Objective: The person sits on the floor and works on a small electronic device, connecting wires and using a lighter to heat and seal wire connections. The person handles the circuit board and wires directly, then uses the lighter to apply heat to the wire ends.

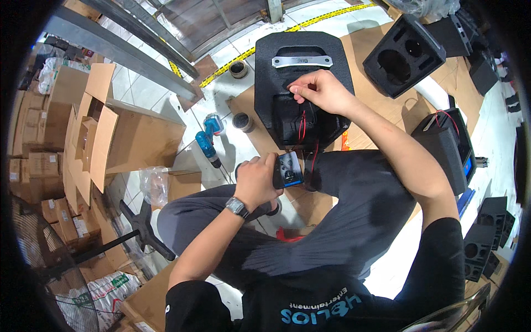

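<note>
The person sat with knees bent over a black speaker cabinet (301,61) that lay back-up on flattened cardboard (362,55) on the floor. The right hand (318,91) reached forward with the arm nearly straight, fingers pinched together on thin wiring at the rim of the cabinet's rectangular rear opening. Red and black wires (302,124) ran from that opening down toward the lap. The left hand (255,181), wearing a metal wristwatch (237,207), was clamped around a small black control panel (289,170) with a blue face, held just above the knee. The cabinet had a rough, pebbled coating and a flat silver bracket (302,61) across its top. A blue cordless drill (207,145) lay on the tiled floor to the left, near two rolls of tape (242,122) and open cardboard boxes (119,135).
</note>
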`<action>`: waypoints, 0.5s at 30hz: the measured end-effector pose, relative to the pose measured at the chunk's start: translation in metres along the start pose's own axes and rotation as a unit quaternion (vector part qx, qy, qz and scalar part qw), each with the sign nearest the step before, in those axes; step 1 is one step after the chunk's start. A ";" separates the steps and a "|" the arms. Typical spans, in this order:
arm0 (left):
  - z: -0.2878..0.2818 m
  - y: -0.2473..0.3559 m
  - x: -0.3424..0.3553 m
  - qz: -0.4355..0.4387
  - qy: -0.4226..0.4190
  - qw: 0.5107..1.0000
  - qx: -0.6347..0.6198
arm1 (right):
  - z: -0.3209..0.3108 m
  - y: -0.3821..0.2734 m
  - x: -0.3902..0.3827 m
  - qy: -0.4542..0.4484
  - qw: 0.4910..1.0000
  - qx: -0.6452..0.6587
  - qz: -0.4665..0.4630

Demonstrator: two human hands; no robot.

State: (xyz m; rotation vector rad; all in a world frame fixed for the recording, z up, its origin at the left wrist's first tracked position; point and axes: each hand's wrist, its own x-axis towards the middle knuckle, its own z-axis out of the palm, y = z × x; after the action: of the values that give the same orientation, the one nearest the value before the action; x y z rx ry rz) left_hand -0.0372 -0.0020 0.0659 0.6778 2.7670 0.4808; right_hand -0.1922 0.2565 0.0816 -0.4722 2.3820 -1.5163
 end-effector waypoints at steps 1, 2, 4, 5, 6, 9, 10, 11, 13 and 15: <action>-0.020 0.004 -0.003 0.007 0.007 1.000 -0.005 | 0.001 0.001 0.000 -0.007 1.000 0.024 -0.002; -0.042 0.004 -0.006 -0.002 0.003 1.000 -0.030 | 0.001 0.002 0.000 -0.008 0.999 0.043 -0.005; -0.085 -0.003 -0.008 0.009 0.025 0.997 -0.076 | 0.000 0.002 0.000 -0.016 0.998 0.066 0.001; -0.106 -0.011 -0.008 0.024 0.011 0.997 -0.077 | 0.000 0.002 -0.002 -0.025 0.997 0.071 0.008; -0.125 -0.020 -0.005 0.035 0.005 0.992 -0.121 | 0.000 0.001 -0.003 -0.032 0.996 0.079 0.010; -0.168 -0.049 0.000 0.054 -0.013 0.966 -0.252 | 0.003 -0.003 -0.004 -0.007 0.996 0.082 -0.029; -0.172 -0.057 0.002 0.075 0.004 0.954 -0.290 | 0.004 -0.004 -0.005 0.003 0.995 0.098 -0.033; -0.174 -0.066 0.004 0.071 0.000 0.938 -0.340 | 0.005 -0.006 -0.006 0.006 0.994 0.089 -0.063; -0.167 -0.077 0.002 0.043 0.011 0.865 -0.500 | 0.006 -0.009 -0.007 0.006 0.991 0.070 -0.110; -0.158 -0.089 0.001 0.069 0.029 0.838 -0.540 | 0.009 -0.011 -0.009 0.006 0.991 0.044 -0.125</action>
State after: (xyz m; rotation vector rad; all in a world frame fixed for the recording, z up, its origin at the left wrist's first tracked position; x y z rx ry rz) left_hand -0.1241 -0.1165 0.1767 0.5277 1.9505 1.8721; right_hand -0.1784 0.2482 0.0888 -0.7685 2.3228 -1.7240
